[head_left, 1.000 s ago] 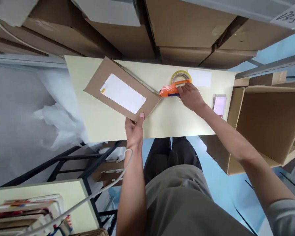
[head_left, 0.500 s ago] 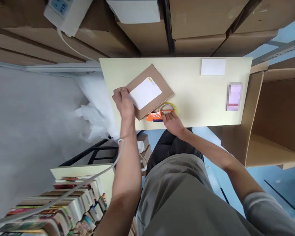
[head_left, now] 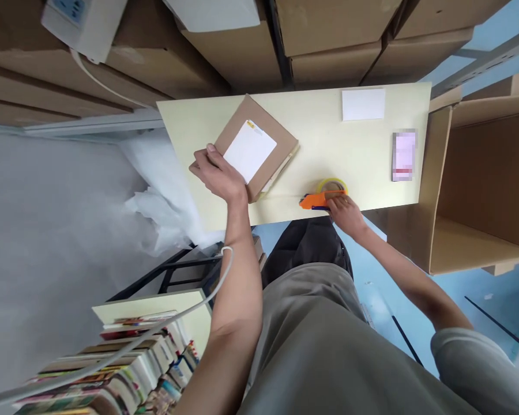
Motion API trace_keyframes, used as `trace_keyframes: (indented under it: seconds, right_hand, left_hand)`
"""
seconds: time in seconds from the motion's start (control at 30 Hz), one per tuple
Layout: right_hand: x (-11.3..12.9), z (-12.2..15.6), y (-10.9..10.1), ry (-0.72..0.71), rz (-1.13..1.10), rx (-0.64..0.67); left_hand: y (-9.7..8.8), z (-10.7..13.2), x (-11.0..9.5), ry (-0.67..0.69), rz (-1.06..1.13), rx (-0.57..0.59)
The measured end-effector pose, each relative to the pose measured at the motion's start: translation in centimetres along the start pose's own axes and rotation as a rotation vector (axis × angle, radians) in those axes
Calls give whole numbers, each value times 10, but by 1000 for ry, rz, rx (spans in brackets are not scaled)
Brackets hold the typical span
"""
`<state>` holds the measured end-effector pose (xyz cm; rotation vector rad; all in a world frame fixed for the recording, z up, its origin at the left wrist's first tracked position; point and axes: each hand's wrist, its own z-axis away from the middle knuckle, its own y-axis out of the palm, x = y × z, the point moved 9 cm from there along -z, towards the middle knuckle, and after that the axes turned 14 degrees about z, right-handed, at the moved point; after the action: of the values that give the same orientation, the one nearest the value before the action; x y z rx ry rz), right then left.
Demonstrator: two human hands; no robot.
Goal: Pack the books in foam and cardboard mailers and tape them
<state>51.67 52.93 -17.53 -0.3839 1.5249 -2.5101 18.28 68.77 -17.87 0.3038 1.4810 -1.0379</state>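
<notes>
Parcel [head_left: 259, 153] angles across a cream table [head_left: 315, 124] by boxes [head_left: 335, 70], left hand [head_left: 219, 177] half-curled, hold unclear, right hand [head_left: 345, 214] clasping a tape dispenser [head_left: 315, 201].

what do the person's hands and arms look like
The left hand and right hand wear no gloves. The left forearm is bare, a thin pale cable looping across it. A short grey sleeve shows on the right; no left one does.

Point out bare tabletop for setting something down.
The tabletop is bare in the middle, between package and white card, and at right, between tape dispenser and pink item. Crowded: the near edge, where the right hand grips the dispenser, and the package's left side, by the left hand.
</notes>
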Motion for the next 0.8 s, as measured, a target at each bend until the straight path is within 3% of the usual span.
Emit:
trace_keyframes:
  seconds: [0.17, 0.3, 0.37, 0.47, 0.6, 0.67, 0.73, 0.8]
  right_hand:
    - [-54, -28, -26, 7, 6, -64]
    - [-63, -58, -42, -10, -28, -96]
    - [-60, -64, -43, -11, -40, -103]
    - [-56, -62, -41, -13, -96, -140]
    - [-60, -51, -39, 5, -119, -197]
    - [-58, -47, -36, -14, -50, -183]
    - [-48, -44, -35, -61, 30, -174]
    - [-28, -42, -35, -123, 81, -181]
  left_hand:
    - [7, 8, -5, -4, 5, 74]
    - [-1, 4, -21, 59, -50, 61]
    - [6, -3, -37, 134, -38, 79]
    - [50, -16, -64, 228, 41, 214]
    - [146, -16, -79, 194, 4, 482]
    - [183, -5, -81, 206, -60, 633]
    - [194, 7, -80, 240, -116, 704]
    - [184, 16, -77, 298, -165, 713]
